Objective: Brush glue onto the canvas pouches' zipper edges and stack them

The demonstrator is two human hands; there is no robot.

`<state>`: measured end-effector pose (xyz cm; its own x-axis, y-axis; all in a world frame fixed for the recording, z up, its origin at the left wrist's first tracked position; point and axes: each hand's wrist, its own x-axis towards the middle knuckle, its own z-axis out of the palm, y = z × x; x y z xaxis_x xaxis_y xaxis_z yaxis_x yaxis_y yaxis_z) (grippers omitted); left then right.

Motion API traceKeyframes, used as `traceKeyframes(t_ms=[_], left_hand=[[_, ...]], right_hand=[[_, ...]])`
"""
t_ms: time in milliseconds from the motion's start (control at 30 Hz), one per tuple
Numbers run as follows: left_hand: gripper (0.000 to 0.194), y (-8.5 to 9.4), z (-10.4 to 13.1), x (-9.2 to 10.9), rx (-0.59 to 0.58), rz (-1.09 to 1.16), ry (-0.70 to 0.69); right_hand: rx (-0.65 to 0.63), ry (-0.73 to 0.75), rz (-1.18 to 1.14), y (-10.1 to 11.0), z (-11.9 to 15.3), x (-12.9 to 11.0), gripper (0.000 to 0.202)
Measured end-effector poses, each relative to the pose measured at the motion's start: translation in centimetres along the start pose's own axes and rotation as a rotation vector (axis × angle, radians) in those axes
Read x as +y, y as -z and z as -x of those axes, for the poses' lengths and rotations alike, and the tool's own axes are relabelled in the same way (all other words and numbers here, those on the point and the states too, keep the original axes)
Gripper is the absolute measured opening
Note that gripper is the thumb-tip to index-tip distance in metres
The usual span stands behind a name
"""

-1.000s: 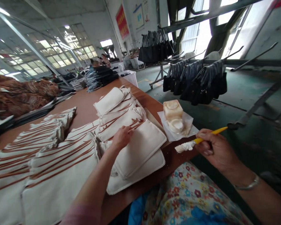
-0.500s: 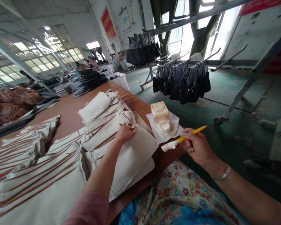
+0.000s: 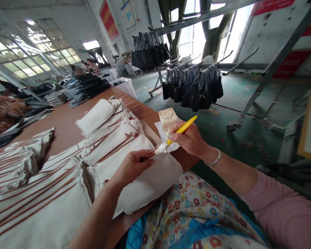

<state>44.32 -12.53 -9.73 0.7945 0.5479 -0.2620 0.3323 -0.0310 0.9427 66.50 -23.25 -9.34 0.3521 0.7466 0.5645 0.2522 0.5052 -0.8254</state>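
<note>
My right hand (image 3: 188,138) is closed round a yellow-handled brush (image 3: 185,128), its tip thick with a white paste. That tip touches or nearly touches the end of a thin brown strip (image 3: 151,154) pinched in my left hand (image 3: 133,166). Both hands are above a pale cream fabric bag piece (image 3: 147,186), which lies on top of others near the table edge. Behind my right hand stands a stained cream container (image 3: 167,117) on a white sheet (image 3: 159,129), partly hidden by that hand.
Stacks of cream pieces with brown strips (image 3: 59,183) cover the left of the brown table (image 3: 67,119). Black bags (image 3: 194,90) hang from a metal rack (image 3: 259,81) beyond the right edge. A white bin (image 3: 125,86) and people are further back.
My left hand has lifted a brown strip from the cream stack and come nearer. My right hand has moved left with the brush, bringing its pasted tip to the strip's end.
</note>
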Motion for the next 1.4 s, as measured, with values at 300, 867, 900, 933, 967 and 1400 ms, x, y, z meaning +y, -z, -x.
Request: traceKeyframes(t_ms=[300, 867, 900, 933, 967, 1400], left_hand=[[0.033, -0.7, 2.3, 0.0, -0.092, -0.143, -0.119], [0.013, -2.7, 6.1, 0.8, 0.235, -1.107, -0.802], [0.013, -2.6, 6.1, 0.7, 0.234, -1.102, -0.788], [0.013, -2.5, 6.1, 0.6, 0.231, -1.097, -0.776], [0.014, -2.5, 6.2, 0.4, 0.225, -1.094, -0.767], [0.031, 0.8, 3.7, 8.7, 0.126, -0.845, -0.581]], right_hand=[[-0.015, 0.005, 0.024, 0.1, 0.8, -1.8, 0.016], [-0.141, -0.343, -0.505, 0.7, 2.4, -4.4, 0.011], [-0.131, -0.333, -0.494, 1.0, 2.4, -4.8, 0.011], [-0.099, -0.32, -0.48, 1.2, 2.4, -5.0, 0.011], [-0.054, -0.306, -0.468, 1.4, 2.3, -5.0, 0.011], [0.145, -0.29, -0.671, 2.7, 1.7, -6.2, 0.02]])
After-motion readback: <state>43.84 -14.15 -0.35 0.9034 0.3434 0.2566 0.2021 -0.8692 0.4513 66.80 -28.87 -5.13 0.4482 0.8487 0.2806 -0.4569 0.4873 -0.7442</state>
